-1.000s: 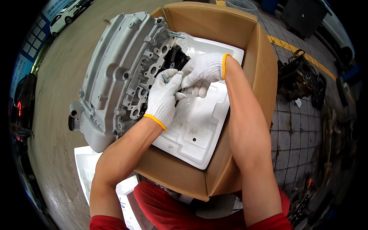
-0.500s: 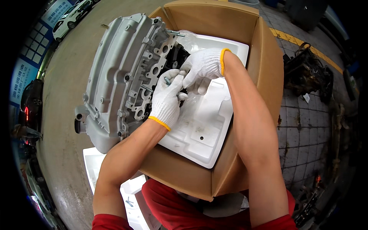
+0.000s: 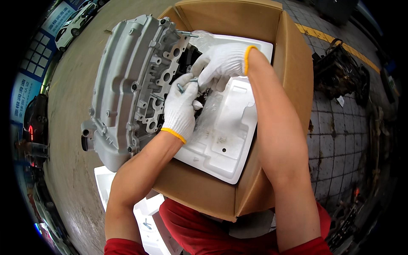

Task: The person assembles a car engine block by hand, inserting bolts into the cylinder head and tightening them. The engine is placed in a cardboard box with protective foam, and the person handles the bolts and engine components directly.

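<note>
Both hands, in white knit gloves with yellow cuffs, meet beside the open flank of a grey engine [image 3: 123, 89]. My left hand [image 3: 179, 108] is closed, and a short threaded stud [image 3: 180, 88] sticks out between its fingers. A second small metal stud [image 3: 194, 80] lies between the two hands, at my left fingertips. My right hand [image 3: 225, 63] comes in from the right with thumb and fingers pinched at that second stud. More studs stand out of the engine's port face [image 3: 166, 76]. The undersides of both hands are hidden.
The engine rests in an open cardboard box [image 3: 293, 85] beside a white foam tray [image 3: 229, 140] and clear plastic film [image 3: 208, 121]. Below left, another white foam piece [image 3: 148, 212] holds a few small bolts. A dark greasy engine part [image 3: 340, 76] lies on the tiled floor at right.
The second stud now shows between my hands, where it was mostly covered before. My right hand has shifted slightly up and left; the whole view has moved a little.
</note>
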`<control>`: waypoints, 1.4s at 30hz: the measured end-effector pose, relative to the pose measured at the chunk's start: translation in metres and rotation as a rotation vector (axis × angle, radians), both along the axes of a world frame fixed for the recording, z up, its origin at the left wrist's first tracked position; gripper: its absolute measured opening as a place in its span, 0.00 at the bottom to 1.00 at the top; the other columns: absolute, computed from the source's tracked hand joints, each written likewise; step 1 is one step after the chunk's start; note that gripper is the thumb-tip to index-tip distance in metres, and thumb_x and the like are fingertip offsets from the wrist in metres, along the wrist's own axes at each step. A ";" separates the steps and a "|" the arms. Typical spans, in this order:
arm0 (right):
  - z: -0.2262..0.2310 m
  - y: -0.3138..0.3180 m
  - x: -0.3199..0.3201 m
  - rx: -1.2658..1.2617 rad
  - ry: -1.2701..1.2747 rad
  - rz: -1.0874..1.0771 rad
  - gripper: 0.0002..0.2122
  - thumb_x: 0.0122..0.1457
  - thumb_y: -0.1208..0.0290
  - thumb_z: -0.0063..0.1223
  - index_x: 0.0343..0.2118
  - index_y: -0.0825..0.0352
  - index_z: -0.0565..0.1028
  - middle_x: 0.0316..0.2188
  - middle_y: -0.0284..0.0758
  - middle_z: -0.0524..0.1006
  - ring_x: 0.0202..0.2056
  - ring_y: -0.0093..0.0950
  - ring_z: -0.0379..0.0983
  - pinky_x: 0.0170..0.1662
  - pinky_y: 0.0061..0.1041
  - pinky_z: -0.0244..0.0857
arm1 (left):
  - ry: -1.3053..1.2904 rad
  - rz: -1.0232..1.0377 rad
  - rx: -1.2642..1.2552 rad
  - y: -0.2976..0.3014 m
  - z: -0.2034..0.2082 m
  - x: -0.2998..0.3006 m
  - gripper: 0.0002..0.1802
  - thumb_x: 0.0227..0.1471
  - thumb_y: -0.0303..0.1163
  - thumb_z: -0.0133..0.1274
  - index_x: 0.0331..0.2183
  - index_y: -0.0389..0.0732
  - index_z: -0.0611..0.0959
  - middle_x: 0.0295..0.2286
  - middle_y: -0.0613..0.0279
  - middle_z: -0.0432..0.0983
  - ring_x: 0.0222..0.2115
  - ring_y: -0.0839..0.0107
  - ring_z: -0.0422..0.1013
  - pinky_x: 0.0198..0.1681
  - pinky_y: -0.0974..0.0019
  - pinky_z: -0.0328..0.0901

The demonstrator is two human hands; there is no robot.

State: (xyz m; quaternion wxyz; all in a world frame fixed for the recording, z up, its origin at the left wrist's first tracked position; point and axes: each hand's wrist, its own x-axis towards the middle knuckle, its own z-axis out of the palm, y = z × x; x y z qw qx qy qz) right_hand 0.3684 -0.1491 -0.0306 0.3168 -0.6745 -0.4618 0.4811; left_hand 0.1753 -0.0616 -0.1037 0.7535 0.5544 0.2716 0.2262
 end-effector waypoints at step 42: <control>-0.042 0.052 -0.008 0.336 -0.748 -0.613 0.24 0.53 0.58 0.64 0.52 0.64 0.84 0.43 0.39 0.87 0.44 0.35 0.84 0.50 0.33 0.76 | 0.387 -1.285 1.095 -0.026 -0.025 -0.023 0.13 0.66 0.33 0.47 0.45 0.38 0.81 0.39 0.49 0.80 0.36 0.54 0.79 0.43 0.52 0.72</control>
